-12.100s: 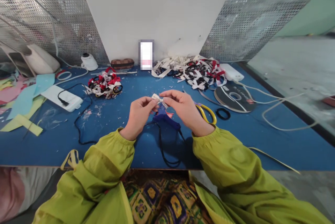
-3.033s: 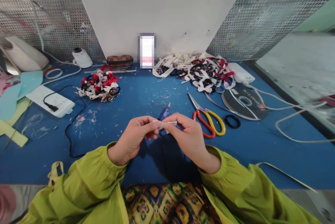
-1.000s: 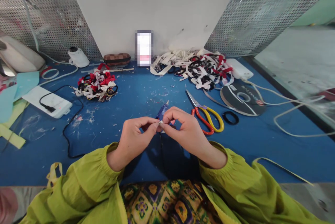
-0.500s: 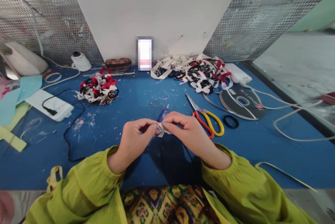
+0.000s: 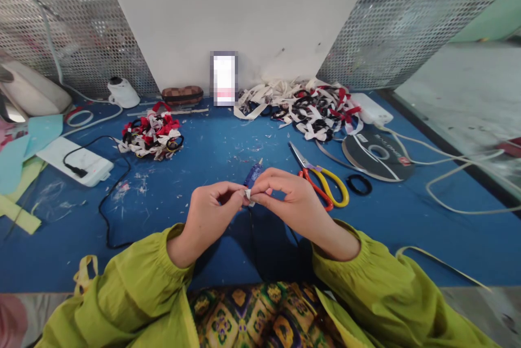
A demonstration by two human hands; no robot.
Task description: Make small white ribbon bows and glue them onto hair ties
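Note:
My left hand [image 5: 215, 207] and my right hand [image 5: 287, 198] meet over the near middle of the table. Between their fingertips they pinch a small piece of white ribbon [image 5: 248, 194], mostly hidden by the fingers. Just beyond the fingers lies a blue glue gun [image 5: 254, 173], its nozzle pointing away from me. To the right of my right hand, scissors [image 5: 323, 179] with red and yellow handles lie with their blades slightly apart. A black hair tie [image 5: 359, 185] rests beside them.
A pile of white ribbon and hair ties [image 5: 309, 106] lies at the back right, near a black ribbon reel [image 5: 362, 160]. Red and white bows [image 5: 152, 133] are heaped at left. A white power strip [image 5: 87, 160] with a black cord sits further left. A phone [image 5: 223, 79] stands against the panel.
The ribbon's loose ends, which spread below the fingers before, now show as a smaller folded bit. My right fingers have shifted slightly left and up; my left hand is nearly still.

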